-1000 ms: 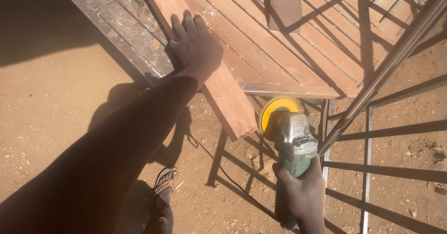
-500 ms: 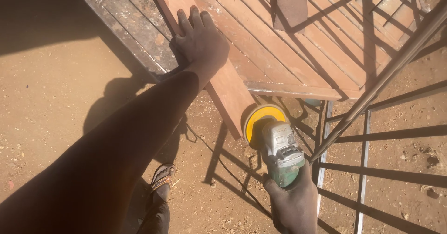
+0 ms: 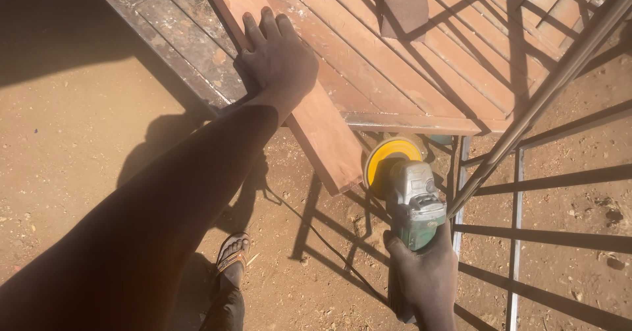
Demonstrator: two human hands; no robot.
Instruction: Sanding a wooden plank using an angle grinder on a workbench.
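Note:
My left hand [image 3: 276, 57] lies flat on a reddish wooden plank [image 3: 322, 133] that rests on a slatted wooden table top [image 3: 421, 87] and sticks out past its near edge. In my right hand [image 3: 424, 272] I grip a green and grey angle grinder [image 3: 411, 196] with a yellow disc [image 3: 390, 160]. The disc sits right beside the plank's free end, just below the table's edge; whether they touch I cannot tell.
A dark square sanding sheet [image 3: 403, 8] lies on the table. A metal pole [image 3: 546, 94] slants across the right, above a metal frame [image 3: 517, 239] on the dirt ground. My sandalled foot [image 3: 232, 255] stands below. A cable [image 3: 316, 235] trails over the soil.
The grinder has moved left toward the plank's free end. My left hand has stayed pressed on the plank.

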